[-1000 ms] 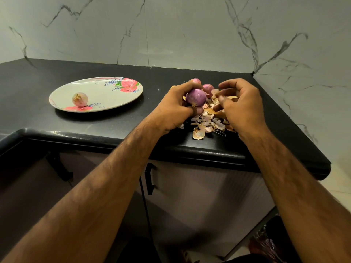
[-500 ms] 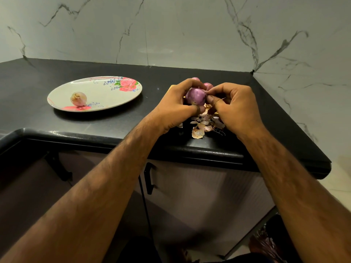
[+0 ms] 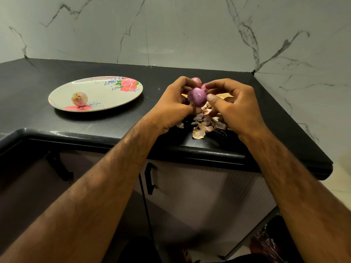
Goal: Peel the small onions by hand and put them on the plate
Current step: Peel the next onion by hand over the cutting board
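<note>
— Now pinched from both sides: small round purple onion (image 3: 196, 96), clamped by the left hand (image 3: 174, 105) with thumb underneath and fingers curled over the far side, and by the right hand (image 3: 235, 107) with thumb pressed to its right flank and forefinger hooked over the top.

— Different from a second ago?

— Yes. Back then gripped by the left alone, with the right hand clear of it and its fingers curled just beside. Half a second ago, already closing in. Hardly shifted in place otherwise.

— And the look of it?

— Smooth, glossy, purple all over the near side, with a paler sheen towards the top. Held up off the black stone countertop (image 3: 95, 126), right above a heap of pale papery peels (image 3: 204, 122).

— Further out?

— Two more pinkish onions (image 3: 196, 80) just behind the fingers, mostly hidden. Well off to the left, a white oval plate with red rose print (image 3: 106, 93), carrying one pale peeled onion (image 3: 79, 99) near its front-left rim, same spot as before. Behind everything, a grey-veined white marble wall (image 3: 171, 31).
</note>
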